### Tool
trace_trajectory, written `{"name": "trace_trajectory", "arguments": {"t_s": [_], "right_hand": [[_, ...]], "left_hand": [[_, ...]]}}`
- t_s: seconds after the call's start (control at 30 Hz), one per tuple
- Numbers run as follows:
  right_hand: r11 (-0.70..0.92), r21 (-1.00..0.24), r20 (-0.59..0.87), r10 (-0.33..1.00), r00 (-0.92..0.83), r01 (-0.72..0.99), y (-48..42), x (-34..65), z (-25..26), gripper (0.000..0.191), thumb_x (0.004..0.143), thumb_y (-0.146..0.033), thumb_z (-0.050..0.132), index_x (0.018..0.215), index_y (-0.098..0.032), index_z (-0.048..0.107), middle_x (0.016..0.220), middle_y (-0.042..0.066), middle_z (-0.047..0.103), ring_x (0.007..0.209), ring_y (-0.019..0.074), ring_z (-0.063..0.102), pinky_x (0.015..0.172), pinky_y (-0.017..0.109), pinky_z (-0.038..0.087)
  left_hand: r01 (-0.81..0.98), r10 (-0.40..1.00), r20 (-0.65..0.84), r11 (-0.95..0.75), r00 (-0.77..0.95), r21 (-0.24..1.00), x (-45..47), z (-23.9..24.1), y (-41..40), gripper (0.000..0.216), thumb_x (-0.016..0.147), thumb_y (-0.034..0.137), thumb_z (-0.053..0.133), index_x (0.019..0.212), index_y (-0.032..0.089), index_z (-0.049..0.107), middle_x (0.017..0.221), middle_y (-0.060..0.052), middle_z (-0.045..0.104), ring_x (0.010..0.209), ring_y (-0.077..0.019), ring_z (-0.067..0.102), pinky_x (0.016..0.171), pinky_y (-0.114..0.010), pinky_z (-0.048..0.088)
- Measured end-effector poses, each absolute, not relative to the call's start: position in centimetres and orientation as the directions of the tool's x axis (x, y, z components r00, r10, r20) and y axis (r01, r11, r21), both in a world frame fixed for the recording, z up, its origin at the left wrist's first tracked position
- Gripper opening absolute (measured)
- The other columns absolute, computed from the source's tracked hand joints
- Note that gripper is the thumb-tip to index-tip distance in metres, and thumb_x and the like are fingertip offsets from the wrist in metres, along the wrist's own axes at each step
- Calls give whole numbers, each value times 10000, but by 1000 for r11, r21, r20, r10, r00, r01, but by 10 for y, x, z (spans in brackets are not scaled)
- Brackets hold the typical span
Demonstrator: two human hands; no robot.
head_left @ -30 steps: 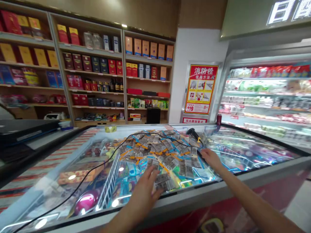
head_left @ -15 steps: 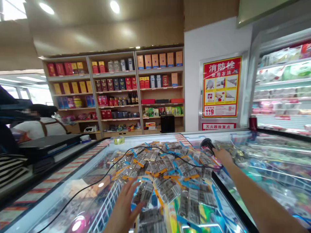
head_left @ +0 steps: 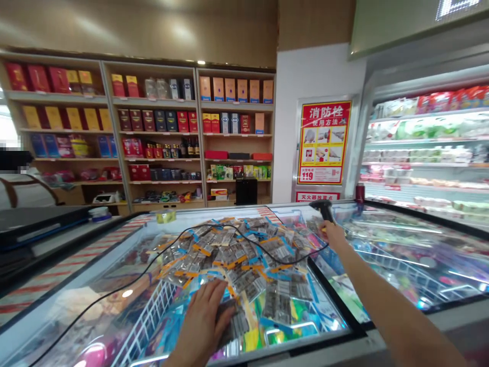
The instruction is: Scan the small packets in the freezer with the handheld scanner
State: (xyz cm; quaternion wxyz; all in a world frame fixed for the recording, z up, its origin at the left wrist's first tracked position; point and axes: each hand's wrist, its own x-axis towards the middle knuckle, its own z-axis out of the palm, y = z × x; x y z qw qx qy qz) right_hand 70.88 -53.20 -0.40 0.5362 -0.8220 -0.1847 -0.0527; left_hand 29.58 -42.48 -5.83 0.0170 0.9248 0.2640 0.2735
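Note:
My right hand (head_left: 333,235) is closed round the handle of a black handheld barcode scanner (head_left: 324,208), held up over the far right of the freezer with its head pointing away to the left. A thin black cable (head_left: 160,255) loops from it across the pile. My left hand (head_left: 204,313) lies at the near edge of the pile, thumb apart from the fingers, resting on a small clear packet (head_left: 237,322) with dark contents. Many similar packets (head_left: 229,247) with orange or blue edge strips are heaped on the glass lid.
White wire baskets (head_left: 148,316) and colourful packages show under the freezer glass. A black lid frame (head_left: 334,295) divides the top. A roll of yellowish tape (head_left: 165,217) and a dark red can (head_left: 359,192) stand along the far edge. A person (head_left: 26,188) is at far left.
My view has turned left and drawn back slightly. The scanner is now raised more upright. My left hand has come down onto the near packets, its fingers closer together than before.

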Motion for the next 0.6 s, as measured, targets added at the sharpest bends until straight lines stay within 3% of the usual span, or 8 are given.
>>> {"name": "trace_trajectory", "arguments": {"t_s": [0.07,0.1,0.2,0.3,0.43,0.6], "right_hand": [[-184,-927,281,237,930,326,-563,689,20,209,726,-262,417,839,-150,552,748,84,638,684,161,634,556,230,511],[-21,-956,277,260,925,292,-581,679,32,191,708,-278,461,839,-162,537,781,73,636,700,154,630,558,222,510],[350,-928,271,410,871,124,-633,643,68,209,642,-289,568,822,-192,522,717,25,617,646,149,610,540,242,505],[431,-902,254,502,827,15,-671,606,100,170,649,-266,566,800,-200,523,591,-17,565,511,120,549,485,243,482],[626,-780,383,469,796,7,-707,560,152,114,699,-234,480,778,-181,542,586,-5,557,525,110,532,512,247,468],[748,-589,682,256,685,306,-756,515,229,381,844,-284,257,759,-169,610,578,-5,554,592,101,557,592,306,426]], "left_hand": [[513,557,447,-828,700,227,290,-53,-429,393,793,408,469,1130,221,547,1183,-84,573,1105,-248,500,949,-419,377],[523,574,415,-817,706,242,287,-51,-431,388,785,402,480,1117,214,552,1179,-86,572,1103,-250,498,950,-417,369],[532,589,353,-808,727,251,278,-46,-435,423,753,394,524,1124,192,541,1192,-99,554,1116,-261,481,956,-404,345],[534,587,353,-810,728,244,277,-37,-438,426,755,363,522,1133,167,527,1201,-121,537,1123,-263,471,945,-385,347],[515,566,390,-824,727,236,295,-20,-451,417,794,313,459,1142,88,508,1169,-172,533,1096,-269,481,928,-378,353],[372,427,383,-904,819,211,339,-15,-486,438,729,296,558,1150,188,509,1196,-92,527,1124,-229,449,956,-330,326]]}}
